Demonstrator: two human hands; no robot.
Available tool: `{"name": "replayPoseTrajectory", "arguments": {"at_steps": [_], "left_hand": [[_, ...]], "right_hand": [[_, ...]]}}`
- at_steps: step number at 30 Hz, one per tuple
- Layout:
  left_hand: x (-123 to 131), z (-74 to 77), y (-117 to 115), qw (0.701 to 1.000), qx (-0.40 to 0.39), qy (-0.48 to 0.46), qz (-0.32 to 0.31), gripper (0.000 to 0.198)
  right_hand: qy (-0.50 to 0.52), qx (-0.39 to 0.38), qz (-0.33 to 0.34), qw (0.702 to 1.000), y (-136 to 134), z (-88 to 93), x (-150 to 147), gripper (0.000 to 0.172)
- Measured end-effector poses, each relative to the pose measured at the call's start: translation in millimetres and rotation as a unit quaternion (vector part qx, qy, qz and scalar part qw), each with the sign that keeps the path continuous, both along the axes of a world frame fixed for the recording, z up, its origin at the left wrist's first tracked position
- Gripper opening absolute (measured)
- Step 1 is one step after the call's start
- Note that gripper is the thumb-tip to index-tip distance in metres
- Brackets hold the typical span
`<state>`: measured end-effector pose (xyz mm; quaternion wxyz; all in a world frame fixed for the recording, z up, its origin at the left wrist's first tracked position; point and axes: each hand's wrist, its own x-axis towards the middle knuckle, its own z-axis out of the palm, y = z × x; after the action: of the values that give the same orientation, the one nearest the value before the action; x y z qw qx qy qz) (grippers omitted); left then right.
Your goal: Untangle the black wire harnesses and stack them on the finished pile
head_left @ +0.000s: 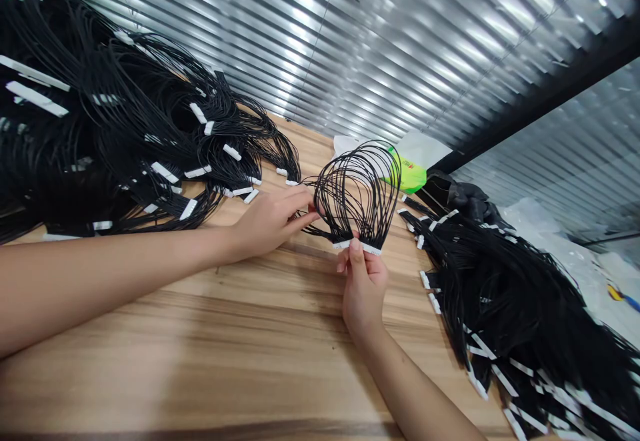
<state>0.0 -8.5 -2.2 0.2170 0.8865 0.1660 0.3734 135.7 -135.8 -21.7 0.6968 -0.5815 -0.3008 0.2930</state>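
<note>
A black wire harness (359, 191) loops upward above the wooden table, its many thin wires bowed into an arch. My right hand (366, 275) pinches the long white connector (371, 249) at its lower end, thumb in front. On the left side of the loop, my left hand (280, 217) has its thumb and fingertips closed around some of the wires. Those fingertips are partly hidden by strands, so how many wires they grip cannot be made out.
A big heap of black wire harnesses (135, 107) with white connectors lies at left. Another pile (520, 294) covers the right side. Behind the loop are a green and white plastic packet (411, 175) and a corrugated metal wall (280, 34). Yellow-and-blue handles (615, 293) show far right.
</note>
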Motion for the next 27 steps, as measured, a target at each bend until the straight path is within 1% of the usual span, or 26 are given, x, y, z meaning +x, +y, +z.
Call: {"name": "replayPoseTrajectory", "arguments": {"at_steps": [2, 7, 11, 14, 16, 21, 23, 27], "left_hand": [[0, -0.2, -1, 1.0, 0.014, 0.005, -0.003, 0.019], [-1, 2.0, -4, 0.999, 0.025, 0.044, 0.02, 0.016], [-1, 3.9, -6, 0.996, -0.006, 0.08, 0.033, 0.015], [-1, 3.2, -6, 0.997, -0.016, 0.072, 0.04, 0.012], [-1, 2.1, -4, 0.998, -0.009, 0.049, 0.029, 0.012], [0, -1.0, 2, 1.0, 0.013, -0.02, -0.007, 0.019], [-1, -2.2, 4, 0.999, 0.023, -0.028, -0.021, 0.019], [-2, -3.5, 3, 0.998, 0.043, -0.006, -0.047, 0.015]], "right_hand": [[0.003, 0.0, -0.001, 1.0, 0, -0.4, 0, 0.031], [0.011, 0.004, -0.022, 1.0, 1, -0.7, 1, 0.032], [0.024, 0.004, -0.02, 1.0, 1, -0.4, 2, 0.035], [0.023, 0.002, -0.026, 0.999, 1, -1.1, 2, 0.034], [0.017, -0.001, -0.033, 0.999, 1, -1.7, 3, 0.034], [0.006, -0.006, -0.034, 0.999, 2, -2.4, 5, 0.034], [0.005, -0.009, -0.031, 0.999, 2, -2.1, 5, 0.034], [0.011, -0.009, -0.03, 0.999, 3, -1.0, 5, 0.036]]}}
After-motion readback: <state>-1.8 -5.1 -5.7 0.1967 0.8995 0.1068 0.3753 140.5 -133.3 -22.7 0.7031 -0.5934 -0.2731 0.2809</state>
